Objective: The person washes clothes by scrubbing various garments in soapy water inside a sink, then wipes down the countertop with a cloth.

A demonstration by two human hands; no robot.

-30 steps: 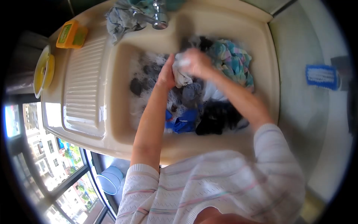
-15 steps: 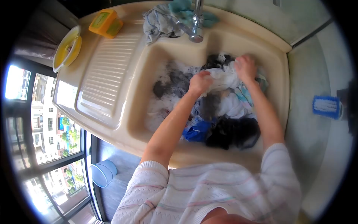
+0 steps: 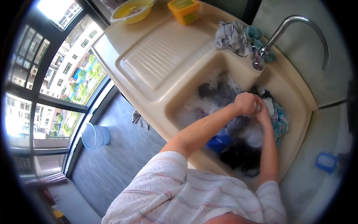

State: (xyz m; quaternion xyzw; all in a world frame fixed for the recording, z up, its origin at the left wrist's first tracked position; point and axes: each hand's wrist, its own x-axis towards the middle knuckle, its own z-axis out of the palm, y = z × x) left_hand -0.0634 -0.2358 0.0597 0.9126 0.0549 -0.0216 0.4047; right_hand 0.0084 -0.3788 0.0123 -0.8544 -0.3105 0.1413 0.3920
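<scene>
My left hand and my right hand are brought together over the basin, fingers closed. Most of what they grip is hidden, but a white cloth shows right beside them. Around it in the soapy water lie a teal-and-white patterned cloth, a grey cloth, a blue cloth and black clothing. The beige sink holds them all, with suds on the water.
A chrome faucet arches over the sink's back edge, beside a crumpled grey cloth. A yellow-orange tub and a yellow basin stand beyond the ribbed washboard. A blue bucket is on the floor. A blue brush hangs at right.
My hands have come from apart on the white cloth to pressed together. The head view has turned, so the sink sits further right and more floor and window show.
</scene>
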